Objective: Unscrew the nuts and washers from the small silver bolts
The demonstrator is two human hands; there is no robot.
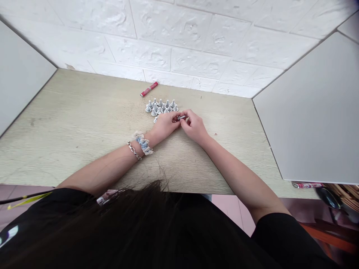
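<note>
Between my two hands is a small silvery bolt [182,117], lying nearly level with its shank toward the right. My left hand [166,125] pinches its left end, where the fingers partly cover the head. On the other side, my right hand [193,126] has thumb and fingertips closed round the shank. A cluster of several similar bolts [160,102] stands upright on their heads just behind my left hand, with washers seeming to sit on them. One more bolt [155,120] shows partly beside my left hand, which hides the front of the cluster.
The pale wood-grain table [92,112] meets a white brick-patterned wall [196,33]. A red tube [149,89] lies behind the bolts. White panels rise at the left [22,74] and right [311,112]. Another pinkish tube [307,185] lies at the front right edge.
</note>
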